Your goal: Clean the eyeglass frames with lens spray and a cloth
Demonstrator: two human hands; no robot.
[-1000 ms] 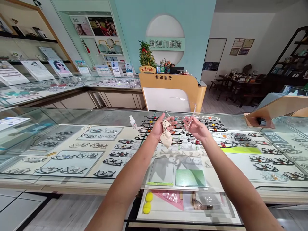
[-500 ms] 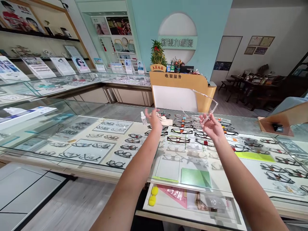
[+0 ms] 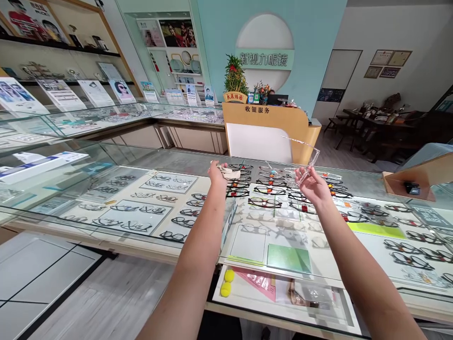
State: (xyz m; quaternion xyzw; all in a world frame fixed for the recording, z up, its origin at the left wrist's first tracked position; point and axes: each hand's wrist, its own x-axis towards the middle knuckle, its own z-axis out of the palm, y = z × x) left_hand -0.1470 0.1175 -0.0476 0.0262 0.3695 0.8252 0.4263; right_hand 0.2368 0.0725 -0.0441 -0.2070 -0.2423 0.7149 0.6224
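My right hand point(image 3: 314, 186) pinches a pair of clear-framed eyeglasses point(image 3: 316, 158), raised above the glass counter with one temple pointing up and left. My left hand point(image 3: 216, 174) is over the counter's far side, fingers curled and partly hidden by the hand itself. A cream cloth point(image 3: 230, 174) sticks out from it on the right. The white bottle beside this hand a moment ago is out of sight now, and I cannot tell whether the hand covers or grips it. Rows of dark eyeglasses point(image 3: 264, 203) lie between and below my hands.
Under the glass counter point(image 3: 198, 158) are more eyeglasses point(image 3: 175, 236) and a green sheet point(image 3: 288, 258). An open drawer point(image 3: 283, 311) juts out near me, holding yellow round items point(image 3: 226, 282). A wooden stand point(image 3: 406, 174) is at right, a cashier desk point(image 3: 300, 118) ahead.
My left hand has moved slightly left onto the spot where the white bottle stood, and its fingers have curled in. My right hand keeps the eyeglasses raised in nearly the same place.
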